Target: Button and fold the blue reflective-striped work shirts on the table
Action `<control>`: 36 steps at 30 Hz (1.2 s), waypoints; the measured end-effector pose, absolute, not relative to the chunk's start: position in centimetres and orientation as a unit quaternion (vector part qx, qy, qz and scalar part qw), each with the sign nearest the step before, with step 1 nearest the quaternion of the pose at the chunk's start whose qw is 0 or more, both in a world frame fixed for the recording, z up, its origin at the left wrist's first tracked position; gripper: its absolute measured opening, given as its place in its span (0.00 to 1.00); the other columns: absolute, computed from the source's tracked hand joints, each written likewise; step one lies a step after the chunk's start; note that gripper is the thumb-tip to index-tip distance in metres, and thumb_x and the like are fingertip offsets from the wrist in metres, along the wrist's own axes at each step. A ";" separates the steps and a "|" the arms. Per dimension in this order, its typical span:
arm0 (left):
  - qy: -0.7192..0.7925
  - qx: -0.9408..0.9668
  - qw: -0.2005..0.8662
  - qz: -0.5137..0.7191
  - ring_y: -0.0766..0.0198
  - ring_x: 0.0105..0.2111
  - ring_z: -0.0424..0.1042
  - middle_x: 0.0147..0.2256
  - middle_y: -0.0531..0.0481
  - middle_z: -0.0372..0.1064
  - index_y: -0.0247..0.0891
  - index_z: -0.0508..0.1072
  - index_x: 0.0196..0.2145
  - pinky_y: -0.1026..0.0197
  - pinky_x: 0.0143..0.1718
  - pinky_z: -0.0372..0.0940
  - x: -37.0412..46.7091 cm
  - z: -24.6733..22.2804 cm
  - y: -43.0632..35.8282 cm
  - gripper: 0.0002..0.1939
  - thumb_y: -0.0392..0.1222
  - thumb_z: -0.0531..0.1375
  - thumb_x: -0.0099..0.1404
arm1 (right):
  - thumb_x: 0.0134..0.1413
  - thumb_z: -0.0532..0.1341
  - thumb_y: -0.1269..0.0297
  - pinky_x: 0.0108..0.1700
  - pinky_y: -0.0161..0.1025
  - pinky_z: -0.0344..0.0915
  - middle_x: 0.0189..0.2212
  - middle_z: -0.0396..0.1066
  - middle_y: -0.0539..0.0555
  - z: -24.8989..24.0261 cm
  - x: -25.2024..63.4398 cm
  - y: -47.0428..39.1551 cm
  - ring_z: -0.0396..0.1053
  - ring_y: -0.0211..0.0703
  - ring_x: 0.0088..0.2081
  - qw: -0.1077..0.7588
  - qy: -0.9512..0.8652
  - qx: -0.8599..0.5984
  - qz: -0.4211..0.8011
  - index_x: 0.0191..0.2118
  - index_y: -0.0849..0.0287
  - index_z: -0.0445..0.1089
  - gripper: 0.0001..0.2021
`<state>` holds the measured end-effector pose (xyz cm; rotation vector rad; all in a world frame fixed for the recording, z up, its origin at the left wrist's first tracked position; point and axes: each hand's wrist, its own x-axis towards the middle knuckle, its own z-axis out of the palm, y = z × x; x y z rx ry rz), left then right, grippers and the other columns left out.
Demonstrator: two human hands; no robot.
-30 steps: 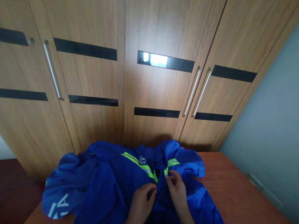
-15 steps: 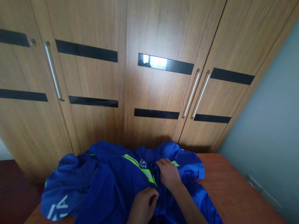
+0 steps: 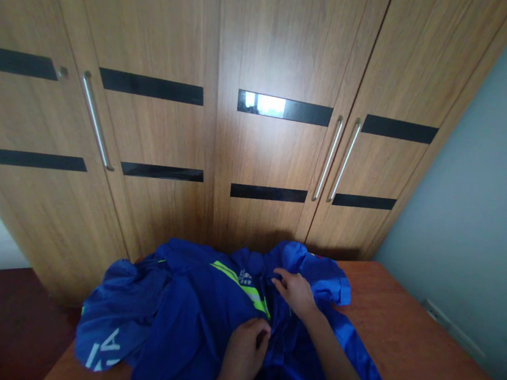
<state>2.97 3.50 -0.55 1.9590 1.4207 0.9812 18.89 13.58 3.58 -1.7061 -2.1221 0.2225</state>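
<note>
A blue jacket (image 3: 201, 313) with yellow-green and pale stripes and small white lettering on its chest lies spread on a reddish-brown surface. My left hand (image 3: 243, 352) is closed in a pinch at the jacket's front edge, near the lower end of the stripe. Farther up, my right hand (image 3: 295, 292) hovers at the other side of the front, close to the collar. Its thumb and forefinger stand apart, with nothing visible between them. One sleeve (image 3: 115, 321) with white letters is bunched at the left; the jacket's bottom runs out of view.
A wooden wardrobe (image 3: 267, 155) with dark strips and metal handles (image 3: 329, 159) rises right behind the jacket. The reddish-brown surface (image 3: 402, 331) extends to the right, up to a pale blue wall (image 3: 473, 211). Dark red floor (image 3: 1, 325) shows at lower left.
My right hand has shifted slightly right, and its fingers have parted from the jacket's edge. The left hand keeps its pinch in nearly the same place. The view has swung slightly left.
</note>
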 end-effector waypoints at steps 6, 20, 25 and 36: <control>0.513 0.715 0.276 0.386 0.62 0.29 0.70 0.27 0.51 0.71 0.41 0.72 0.28 0.64 0.31 0.59 2.9 -0.6 3.5 0.10 0.32 0.52 0.58 | 0.52 0.61 0.59 0.33 0.31 0.59 0.24 0.75 0.46 3.7 20.9 13.7 0.72 0.40 0.30 0.237 -0.782 -0.561 0.135 0.39 0.49 0.75 0.09; 0.517 0.717 0.270 0.382 0.60 0.33 0.72 0.31 0.49 0.73 0.41 0.73 0.32 0.62 0.36 0.61 3.0 -0.5 3.4 0.10 0.33 0.52 0.61 | 0.57 0.51 0.64 0.47 0.42 0.62 0.38 0.71 0.59 1.0 19.7 12.3 0.68 0.48 0.43 0.421 -0.626 -0.654 0.056 0.38 0.60 0.69 0.11; 0.533 0.710 0.259 0.380 0.59 0.34 0.73 0.32 0.49 0.74 0.42 0.73 0.33 0.61 0.37 0.63 3.3 -0.6 3.3 0.11 0.33 0.51 0.61 | 0.59 0.53 0.54 0.41 0.40 0.62 0.35 0.70 0.57 1.6 16.3 10.3 0.66 0.49 0.43 0.357 -0.647 -0.673 0.018 0.33 0.56 0.69 0.14; 0.583 0.701 0.182 0.370 0.62 0.41 0.73 0.40 0.47 0.75 0.40 0.73 0.42 0.62 0.45 0.65 3.0 3.6 7.2 0.14 0.36 0.49 0.66 | 0.58 0.52 0.60 0.42 0.35 0.63 0.39 0.73 0.55 -0.7 17.1 11.1 0.70 0.44 0.42 0.294 -0.627 -0.712 0.116 0.46 0.56 0.70 0.14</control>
